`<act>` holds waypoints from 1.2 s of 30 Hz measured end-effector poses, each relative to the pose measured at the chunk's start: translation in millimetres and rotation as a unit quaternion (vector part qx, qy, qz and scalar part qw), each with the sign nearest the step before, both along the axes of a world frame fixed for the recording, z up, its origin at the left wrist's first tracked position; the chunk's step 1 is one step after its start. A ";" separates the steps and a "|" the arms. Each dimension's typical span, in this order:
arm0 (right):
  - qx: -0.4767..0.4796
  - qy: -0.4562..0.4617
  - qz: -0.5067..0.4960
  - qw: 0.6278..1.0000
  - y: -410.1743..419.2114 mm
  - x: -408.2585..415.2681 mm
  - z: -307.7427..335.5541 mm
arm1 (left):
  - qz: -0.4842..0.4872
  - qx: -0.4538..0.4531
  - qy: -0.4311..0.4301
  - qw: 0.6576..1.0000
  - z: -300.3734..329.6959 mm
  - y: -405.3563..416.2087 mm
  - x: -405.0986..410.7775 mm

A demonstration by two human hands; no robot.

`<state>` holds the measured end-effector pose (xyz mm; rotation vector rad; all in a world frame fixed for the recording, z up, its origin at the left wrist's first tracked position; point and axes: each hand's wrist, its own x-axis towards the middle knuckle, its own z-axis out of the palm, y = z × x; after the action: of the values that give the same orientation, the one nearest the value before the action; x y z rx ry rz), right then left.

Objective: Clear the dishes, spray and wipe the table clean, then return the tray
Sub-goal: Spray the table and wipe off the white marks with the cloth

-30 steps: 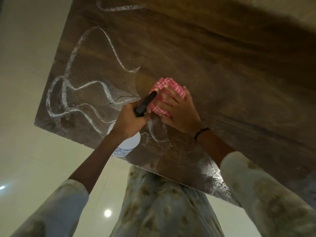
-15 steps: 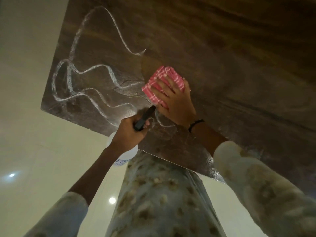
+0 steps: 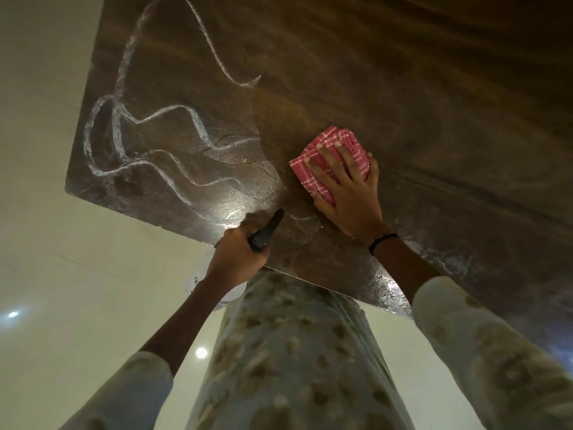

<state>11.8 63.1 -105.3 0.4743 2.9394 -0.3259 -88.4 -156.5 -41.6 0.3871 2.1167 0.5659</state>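
Observation:
A dark wooden table (image 3: 387, 72) fills the upper part of the head view, its near-left corner wet with curving streaks of spray (image 3: 173, 119). My right hand (image 3: 347, 187) presses flat on a folded pink checked cloth (image 3: 335, 150) near the table's front edge. My left hand (image 3: 238, 252) holds a spray bottle (image 3: 217, 290) by its black trigger head at the table's front edge; the white bottle body hangs below the hand, mostly hidden by my wrist.
The table's front edge (image 3: 325, 287) runs diagonally just in front of my body. A pale glossy floor (image 3: 46, 274) lies to the left and below, with ceiling lights reflected in it. No dishes or tray are in view.
My right hand has slid the pink cloth to the right along the table. My left hand with the spray bottle has drawn back toward the front edge, apart from the cloth.

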 end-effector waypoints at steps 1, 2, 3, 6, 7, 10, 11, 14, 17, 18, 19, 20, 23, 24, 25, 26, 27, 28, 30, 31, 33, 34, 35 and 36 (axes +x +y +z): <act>-0.001 0.002 -0.001 1.000 -0.7 -0.4 -0.1 | 0.015 0.007 -0.004 1.000 -1.1 -0.9 -0.8; -0.002 0.003 -0.003 1.000 -1.4 -0.6 -0.3 | 0.029 0.012 -0.005 1.000 -1.2 -1.1 -1.4; -0.002 0.004 -0.006 1.000 -1.9 -1.0 -0.7 | 0.039 0.010 -0.004 0.999 -1.6 -1.1 -1.4; -0.002 0.012 -0.027 1.000 -9.2 -11.2 -2.1 | 0.035 0.001 0.027 0.999 -0.6 -2.7 -1.8; -0.002 0.016 -0.037 0.999 -14.4 -18.2 -2.0 | 0.032 0.006 0.037 0.999 -0.2 -4.2 -2.0; -0.013 0.026 -0.044 0.999 -35.9 -39.0 -0.3 | 0.029 0.047 0.023 0.998 0.9 -12.0 -3.3; -0.021 0.034 -0.034 0.999 -45.2 -42.0 -0.3 | 0.038 0.064 0.016 0.997 2.4 -14.5 -3.8; -0.048 0.037 0.039 0.997 -76.6 -28.3 -1.0 | 0.074 0.094 0.008 0.993 5.6 -18.8 -5.8; -0.064 0.022 0.137 0.988 -84.6 8.6 -1.2 | 0.062 0.104 0.009 0.993 9.5 -19.9 -8.6; -0.065 0.021 0.158 0.985 -79.1 19.2 -1.6 | 0.049 0.104 0.011 0.993 9.8 -20.8 -9.4; -0.061 0.021 0.169 0.984 -70.8 27.0 -1.6 | 0.039 0.100 0.014 0.994 10.2 -21.2 -9.7; -0.052 0.021 0.170 0.984 -61.7 31.8 -1.5 | 0.034 0.096 0.015 0.995 9.7 -22.1 -9.7; -0.021 0.011 0.118 0.993 -41.0 25.0 -1.6 | 0.040 0.096 0.018 0.994 7.1 -27.1 -10.3; -0.014 0.004 0.086 0.996 -40.1 15.1 -1.1 | 0.045 0.098 0.018 0.994 5.6 -29.2 -10.7; -0.010 0.001 0.050 0.999 -41.7 2.2 -0.8 | 0.049 0.099 0.017 0.994 4.5 -30.9 -10.9; -0.012 0.002 0.016 1.000 -46.5 -11.9 -0.5 | 0.053 0.098 0.017 0.994 2.1 -33.4 -10.7; -0.021 0.005 -0.009 1.000 -53.3 -26.2 -0.1 | 0.056 0.097 0.018 0.994 -0.1 -35.9 -10.6; -0.032 0.009 -0.024 0.999 -61.4 -38.5 0.3 | 0.056 0.096 0.019 0.994 -1.4 -37.8 -10.1; -0.051 0.023 -0.017 0.998 -80.9 -51.7 -0.2 | 0.054 0.099 0.019 0.993 -2.8 -42.1 -8.9; -0.055 0.025 0.004 0.998 -90.9 -50.4 0.1 | 0.056 0.101 0.016 0.993 -2.0 -43.3 -7.7; -0.063 0.017 0.073 0.995 -104.0 -34.3 2.0 | 0.060 0.108 0.006 0.992 0.3 -45.5 -5.3; -0.064 0.012 0.111 0.992 -104.6 -21.6 2.8 | 0.060 0.110 -0.001 0.992 2.0 -46.8 -4.1; -0.060 0.010 0.144 0.988 -101.5 -7.7 2.8 | 0.057 0.111 -0.008 0.992 3.5 -48.6 -2.7; -0.054 0.008 0.162 0.985 -96.9 7.0 2.6 | 0.050 0.106 -0.012 0.993 3.8 -51.0 -1.0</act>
<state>18.8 -33.9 -102.7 -0.0226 2.9271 -0.4437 -89.4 -207.4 -37.8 0.3927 2.0665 0.8541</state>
